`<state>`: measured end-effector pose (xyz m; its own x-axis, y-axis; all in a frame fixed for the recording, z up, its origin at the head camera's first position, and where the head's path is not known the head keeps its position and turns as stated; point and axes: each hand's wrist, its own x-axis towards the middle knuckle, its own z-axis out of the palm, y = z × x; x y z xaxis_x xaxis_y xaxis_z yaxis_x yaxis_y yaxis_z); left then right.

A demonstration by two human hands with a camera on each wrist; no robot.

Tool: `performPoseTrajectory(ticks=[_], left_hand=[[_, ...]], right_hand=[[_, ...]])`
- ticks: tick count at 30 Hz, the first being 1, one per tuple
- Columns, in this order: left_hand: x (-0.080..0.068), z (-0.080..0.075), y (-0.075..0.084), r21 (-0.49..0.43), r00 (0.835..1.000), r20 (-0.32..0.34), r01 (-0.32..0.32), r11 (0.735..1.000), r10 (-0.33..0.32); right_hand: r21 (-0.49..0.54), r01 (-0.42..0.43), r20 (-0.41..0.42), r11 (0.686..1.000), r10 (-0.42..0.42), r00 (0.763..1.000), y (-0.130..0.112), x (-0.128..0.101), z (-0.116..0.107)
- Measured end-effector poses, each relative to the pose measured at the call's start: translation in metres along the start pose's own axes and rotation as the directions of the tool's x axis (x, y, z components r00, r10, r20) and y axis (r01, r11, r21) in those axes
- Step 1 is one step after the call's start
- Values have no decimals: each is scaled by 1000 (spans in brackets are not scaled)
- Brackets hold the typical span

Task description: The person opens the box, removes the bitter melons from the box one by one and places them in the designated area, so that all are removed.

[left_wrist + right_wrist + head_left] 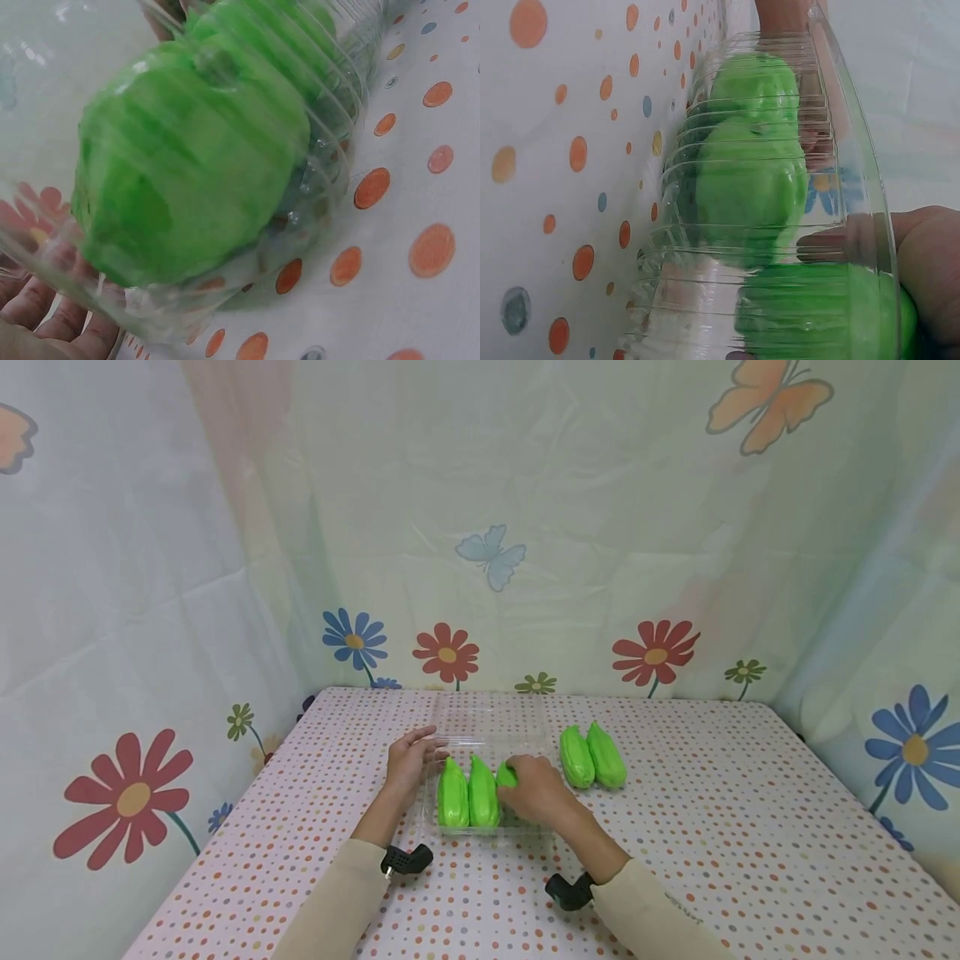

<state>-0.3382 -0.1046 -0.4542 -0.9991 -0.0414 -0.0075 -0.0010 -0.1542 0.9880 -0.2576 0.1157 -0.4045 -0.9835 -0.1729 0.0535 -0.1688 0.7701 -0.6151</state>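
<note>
A clear plastic clamshell box lies with its lid folded back. Two bright green, ridged, pointed vegetable-like pieces, one on the left and one beside it, lie side by side in the box. My right hand grips a third green piece at the right part of the box, covering much of it. In the right wrist view this piece shows through the ridged wall. My left hand rests at the box's left side, fingers loosely extended.
Two more green pieces, a left one and a right one, lie together on the table right of the box. The dotted tablecloth reaches back to a flower-printed curtain.
</note>
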Motion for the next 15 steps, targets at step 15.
performPoseTrajectory(ticks=[15], left_hand=[[1, 0, -1, -2, 1000, 1, 0, 1000, 0]], right_hand=[[41, 19, -61, 999, -17, 998, -1, 0, -9]])
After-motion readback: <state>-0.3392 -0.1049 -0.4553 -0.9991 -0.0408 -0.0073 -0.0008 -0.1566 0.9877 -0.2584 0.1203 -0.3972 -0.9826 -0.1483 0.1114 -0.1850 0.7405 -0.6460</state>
